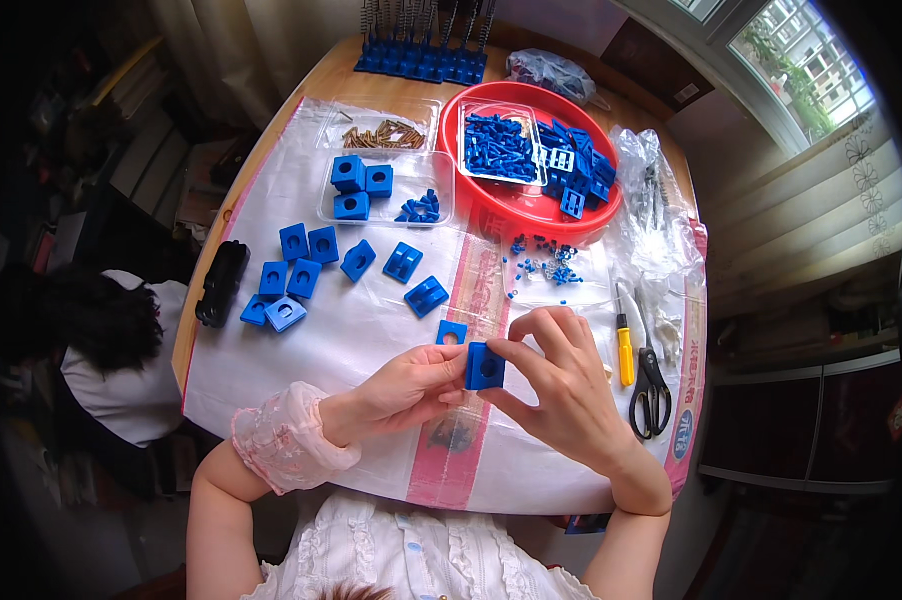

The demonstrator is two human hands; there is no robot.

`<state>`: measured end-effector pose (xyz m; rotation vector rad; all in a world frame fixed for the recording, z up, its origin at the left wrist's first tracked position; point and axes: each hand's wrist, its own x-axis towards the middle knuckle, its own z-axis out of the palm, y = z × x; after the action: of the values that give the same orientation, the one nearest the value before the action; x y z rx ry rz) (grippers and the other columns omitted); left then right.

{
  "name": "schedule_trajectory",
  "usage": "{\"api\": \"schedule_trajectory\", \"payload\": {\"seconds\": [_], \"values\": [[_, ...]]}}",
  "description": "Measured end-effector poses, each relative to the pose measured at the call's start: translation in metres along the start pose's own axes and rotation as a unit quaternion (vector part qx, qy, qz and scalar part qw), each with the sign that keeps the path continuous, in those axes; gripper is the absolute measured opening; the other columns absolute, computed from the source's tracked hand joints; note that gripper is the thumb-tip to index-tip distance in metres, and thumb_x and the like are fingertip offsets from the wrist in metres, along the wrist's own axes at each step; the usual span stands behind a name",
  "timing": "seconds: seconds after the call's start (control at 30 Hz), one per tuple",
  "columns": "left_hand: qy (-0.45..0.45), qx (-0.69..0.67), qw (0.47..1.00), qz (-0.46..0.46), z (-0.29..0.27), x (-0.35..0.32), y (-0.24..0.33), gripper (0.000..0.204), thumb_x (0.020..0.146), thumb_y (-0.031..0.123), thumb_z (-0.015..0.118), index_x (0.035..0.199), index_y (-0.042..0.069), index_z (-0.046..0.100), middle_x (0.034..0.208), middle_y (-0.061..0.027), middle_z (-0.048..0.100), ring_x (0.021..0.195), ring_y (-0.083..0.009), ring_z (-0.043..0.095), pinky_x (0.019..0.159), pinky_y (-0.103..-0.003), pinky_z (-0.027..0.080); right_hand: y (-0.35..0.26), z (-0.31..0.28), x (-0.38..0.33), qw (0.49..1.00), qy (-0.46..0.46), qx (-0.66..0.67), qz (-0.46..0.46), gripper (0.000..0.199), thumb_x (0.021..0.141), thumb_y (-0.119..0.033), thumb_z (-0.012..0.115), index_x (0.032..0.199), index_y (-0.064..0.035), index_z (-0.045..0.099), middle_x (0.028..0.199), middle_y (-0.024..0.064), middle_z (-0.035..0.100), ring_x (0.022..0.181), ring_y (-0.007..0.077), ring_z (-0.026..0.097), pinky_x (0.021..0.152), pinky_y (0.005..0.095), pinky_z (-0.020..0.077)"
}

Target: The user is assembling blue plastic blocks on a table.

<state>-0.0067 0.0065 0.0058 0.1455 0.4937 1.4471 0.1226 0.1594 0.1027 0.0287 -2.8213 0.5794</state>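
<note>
A small blue plastic block (485, 367) with a round hole in its face is pinched between both my hands above the white woven sheet (371, 330). My left hand (406, 388) grips its left side with fingertips. My right hand (556, 380) closes around its top and right side. Another blue block (451, 332) lies flat on the sheet just behind my left hand. Several more loose blue blocks (301, 275) are scattered farther back on the left.
A red round basin (491, 205) holds blue parts and a clear tray. Clear trays hold brass screws (383, 133) and blue blocks (356, 185). Yellow-handled screwdriver (624, 350) and black scissors (651, 390) lie right. A black object (221, 282) sits left. Springs on blue bases (423, 45) stand at the back.
</note>
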Motion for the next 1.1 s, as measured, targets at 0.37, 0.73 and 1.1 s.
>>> {"api": "schedule_trajectory", "payload": {"seconds": [0.37,0.73,1.1], "values": [[0.002,0.007,1.0,0.0,0.0003,0.0002,-0.0011,0.034,0.102,0.023,0.046,0.128,0.0,0.049,0.101,-0.0011,0.057,0.071,-0.0059,0.042,0.066,-0.018,0.042,0.0003,0.0009,0.0,1.0,0.001,-0.004,-0.005,0.045,0.066,-0.02,0.08,0.104,-0.0051,0.061,0.099,0.0079,0.052,0.098,0.0269,0.049,0.085,0.0393,0.0378],[-0.005,0.008,1.0,0.0,-0.0002,-0.0002,-0.0013,0.034,0.102,0.023,0.047,0.127,0.001,0.05,0.103,-0.0013,0.057,0.072,-0.0056,0.041,0.067,-0.018,0.041,0.0,0.0006,-0.0002,1.0,0.002,-0.013,-0.011,0.045,0.067,-0.021,0.079,0.104,-0.0058,0.06,0.097,0.0074,0.051,0.096,0.0268,0.049,0.085,0.0392,0.0371],[-0.005,-0.001,1.0,-0.002,-0.0006,-0.0004,-0.0013,0.034,0.101,0.022,0.047,0.127,0.0,0.05,0.104,-0.0021,0.057,0.072,-0.0053,0.042,0.066,-0.017,0.042,-0.0005,0.0014,-0.0006,1.0,0.009,-0.011,-0.016,0.044,0.068,-0.022,0.079,0.104,-0.0056,0.061,0.094,0.0069,0.052,0.095,0.0263,0.049,0.085,0.0389,0.0371]]}}
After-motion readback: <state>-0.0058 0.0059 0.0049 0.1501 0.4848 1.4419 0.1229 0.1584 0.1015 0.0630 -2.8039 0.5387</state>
